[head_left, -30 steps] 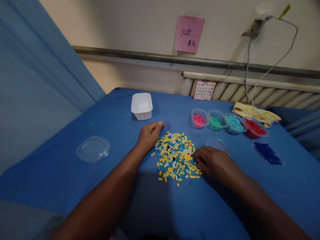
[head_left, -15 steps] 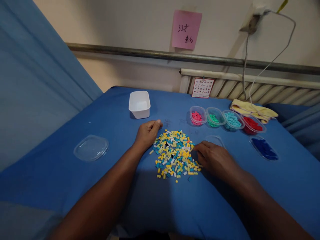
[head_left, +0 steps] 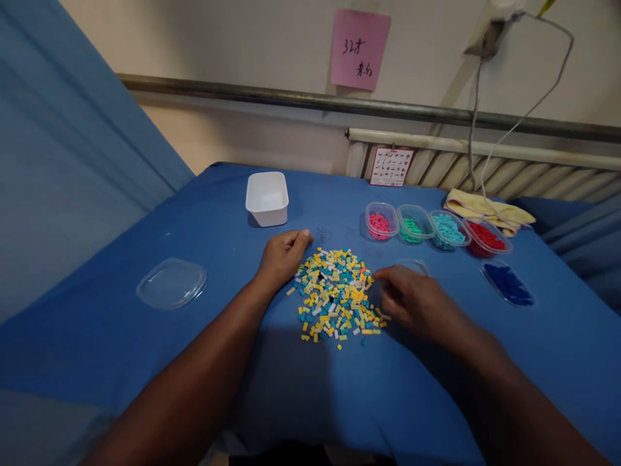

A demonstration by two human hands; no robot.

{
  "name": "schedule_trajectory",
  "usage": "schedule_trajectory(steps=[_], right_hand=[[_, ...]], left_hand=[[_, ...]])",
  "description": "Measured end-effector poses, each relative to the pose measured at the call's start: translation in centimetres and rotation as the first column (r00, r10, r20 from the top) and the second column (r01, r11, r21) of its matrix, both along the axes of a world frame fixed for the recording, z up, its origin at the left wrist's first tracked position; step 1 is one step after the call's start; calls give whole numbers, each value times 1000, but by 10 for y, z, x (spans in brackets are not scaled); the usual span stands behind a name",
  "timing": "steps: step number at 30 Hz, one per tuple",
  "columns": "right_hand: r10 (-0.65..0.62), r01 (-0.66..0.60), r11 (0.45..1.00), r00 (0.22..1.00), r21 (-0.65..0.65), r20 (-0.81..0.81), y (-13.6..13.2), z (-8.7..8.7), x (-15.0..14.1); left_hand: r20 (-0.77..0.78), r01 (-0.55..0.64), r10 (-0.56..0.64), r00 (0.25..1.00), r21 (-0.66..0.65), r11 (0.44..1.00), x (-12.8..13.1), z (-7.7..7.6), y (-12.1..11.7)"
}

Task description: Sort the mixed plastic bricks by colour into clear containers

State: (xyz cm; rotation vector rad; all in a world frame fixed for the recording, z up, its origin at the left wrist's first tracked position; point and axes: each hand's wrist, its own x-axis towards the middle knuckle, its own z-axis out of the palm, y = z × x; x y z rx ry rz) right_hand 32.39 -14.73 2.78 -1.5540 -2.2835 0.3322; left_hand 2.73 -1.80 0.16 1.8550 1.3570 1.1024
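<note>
One heap of small bricks, mostly yellow and teal with some white, on blue cloth between our left hand and right hand. Left: loosely curled, thumb over forefinger, beside the heap's upper left edge. Right: fingers bent, forefinger towards the heap's right edge. Whether either pinches a brick we cannot tell, the fingertips being largely hidden. Further off: one white tub; four clear tubs in a row, with pink, green, turquoise and red pieces inside. Handling note: we would do best to work from the loose margin, use fingertips alone and rest the left low as a fence, since a heavy sweep would likely scatter such light pieces.
</note>
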Motion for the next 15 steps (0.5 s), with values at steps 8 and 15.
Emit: schedule_trajectory(steps=[8,15], right_hand=[[-270,263,962,955,70,127,15,-9,60],[-119,101,985,986,142,120,15,-5,34]], left_hand=[[-15,10,-10,1000,8,1000,-1,-1,1],[-19,8,-8,1000,2,1000,0,-3,2]])
